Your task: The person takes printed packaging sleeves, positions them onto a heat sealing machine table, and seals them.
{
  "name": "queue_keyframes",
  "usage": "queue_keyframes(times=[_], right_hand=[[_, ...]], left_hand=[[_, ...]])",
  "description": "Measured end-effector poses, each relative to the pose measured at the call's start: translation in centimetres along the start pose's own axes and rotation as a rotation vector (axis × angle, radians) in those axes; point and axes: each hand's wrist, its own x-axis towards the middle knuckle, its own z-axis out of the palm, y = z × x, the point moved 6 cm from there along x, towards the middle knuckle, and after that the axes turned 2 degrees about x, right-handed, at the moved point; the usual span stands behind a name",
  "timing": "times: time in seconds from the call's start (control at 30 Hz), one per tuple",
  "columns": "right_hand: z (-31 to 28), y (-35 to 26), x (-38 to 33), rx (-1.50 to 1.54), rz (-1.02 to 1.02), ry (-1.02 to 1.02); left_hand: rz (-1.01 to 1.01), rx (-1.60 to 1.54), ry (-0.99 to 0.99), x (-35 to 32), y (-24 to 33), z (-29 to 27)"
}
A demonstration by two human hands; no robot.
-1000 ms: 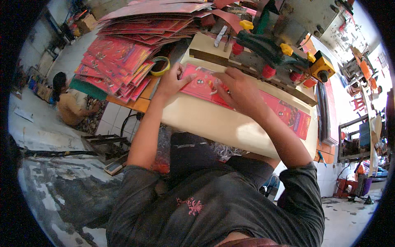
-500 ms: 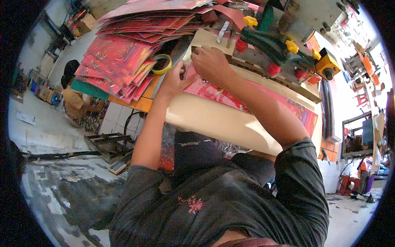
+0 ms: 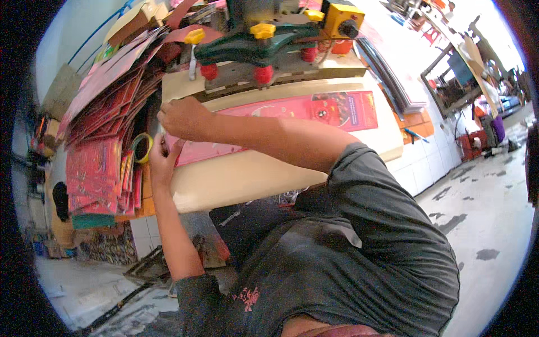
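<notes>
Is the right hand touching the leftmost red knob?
Apart: the head view shows the right hand below the leftmost red knob, with a visible gap between them.

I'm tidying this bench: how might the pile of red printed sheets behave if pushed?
The pile of red printed sheets could slide apart, since its layers overlap unevenly. Each sheet seems fairly stiff, its edges mostly straight, and is probably light, being thin.

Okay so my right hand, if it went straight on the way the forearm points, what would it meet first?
Probably the pile of red printed sheets to the left of your right hand; height is unclear from this view, so it might pass above.
</notes>
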Motion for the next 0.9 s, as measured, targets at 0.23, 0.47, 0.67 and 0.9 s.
queue_keyframes(times=[0.23,0.47,0.67,0.9], right_hand=[[-1.0,1.8,-0.3,0.109,0.216,0.063],[-4.1,4.7,-0.9,0.657,0.498,0.108],[-8.8,2.5,-4.0,0.992,0.32,0.052],[-16.9,4.4,-11.7,0.773,0.254,-0.278]], left_hand=[[-0.069,-0.202,-0.03,0.2,0.8,0.6],[-0.12,-0.498,-0.083,0.3,-0.7,1.1],[-0.088,-0.406,-0.03,0.2,0.3,0.6],[-0.102,-0.45,-0.007,0.1,0.4,0.6]])
